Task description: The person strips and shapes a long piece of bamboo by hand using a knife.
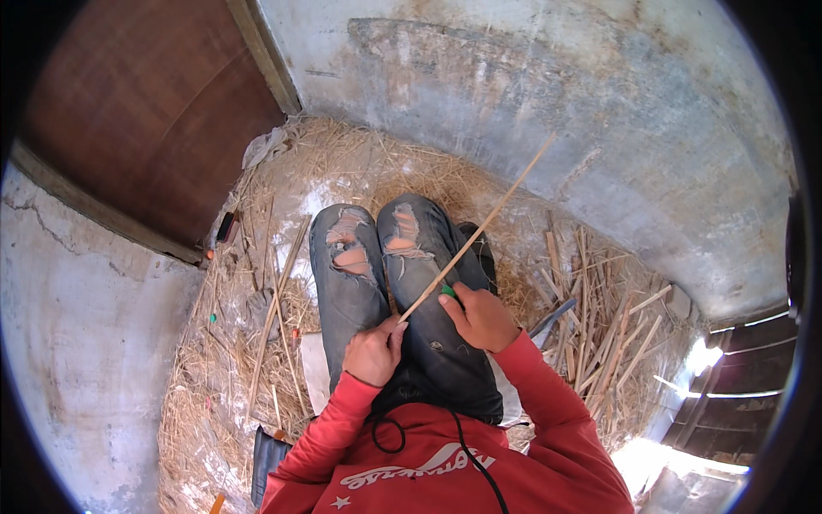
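A long, thin wooden stick (501, 202) slants up and away to the right above my thighs. Its near end is pinched in the fingers of my left hand (373, 354). Beside the stick, a little farther along, my right hand (484, 320) is closed around a small tool with a green handle (448, 291). The working end of that tool is too small and covered to make out. The fingers of the right hand are right at the stick, but I cannot tell whether they touch it. Both hands are above my legs in torn dark jeans (351, 295).
Shavings and straw (334, 150) cover the floor. Several split sticks (604, 330) lie in a heap at the right, and longer strips (278, 300) at the left. A pale wall (548, 77) stands ahead, a brown door panel (154, 111) at the upper left.
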Available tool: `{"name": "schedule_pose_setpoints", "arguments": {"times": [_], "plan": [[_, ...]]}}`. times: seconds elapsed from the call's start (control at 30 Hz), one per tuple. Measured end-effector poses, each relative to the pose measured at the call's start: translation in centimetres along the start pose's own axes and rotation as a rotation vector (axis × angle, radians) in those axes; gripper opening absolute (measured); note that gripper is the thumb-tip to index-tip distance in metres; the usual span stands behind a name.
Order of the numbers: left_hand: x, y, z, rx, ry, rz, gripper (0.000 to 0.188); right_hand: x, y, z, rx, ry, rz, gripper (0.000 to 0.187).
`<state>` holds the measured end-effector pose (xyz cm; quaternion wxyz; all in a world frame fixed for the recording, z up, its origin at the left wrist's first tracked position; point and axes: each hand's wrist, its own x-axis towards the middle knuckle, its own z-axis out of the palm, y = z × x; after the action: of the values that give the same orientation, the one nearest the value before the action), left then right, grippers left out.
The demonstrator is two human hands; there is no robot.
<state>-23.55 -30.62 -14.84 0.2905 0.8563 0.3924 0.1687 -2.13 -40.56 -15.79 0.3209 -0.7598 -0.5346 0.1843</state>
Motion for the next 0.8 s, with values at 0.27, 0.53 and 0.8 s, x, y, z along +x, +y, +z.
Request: {"name": "schedule_pose_setpoints", "arguments": {"times": [0.27,0.53,0.8], "plan": [[0.3,0.1,0.4,0.072,0.023,0.054,0.024,0.8,0.1,1.2,-0.092,-0.007,0.044,0.043],[-4.9,-5.3,-2.4,0.134,0.038,0.168,0.023,1.3,0.7,2.0,0.007,0.041,0.086,0.046],[-12.6,-10.8,-11.3,0.227,-0.029,0.091,0.021,4.7,11.4,-1.3,-0.007,0.321,0.267,0.052]]}}
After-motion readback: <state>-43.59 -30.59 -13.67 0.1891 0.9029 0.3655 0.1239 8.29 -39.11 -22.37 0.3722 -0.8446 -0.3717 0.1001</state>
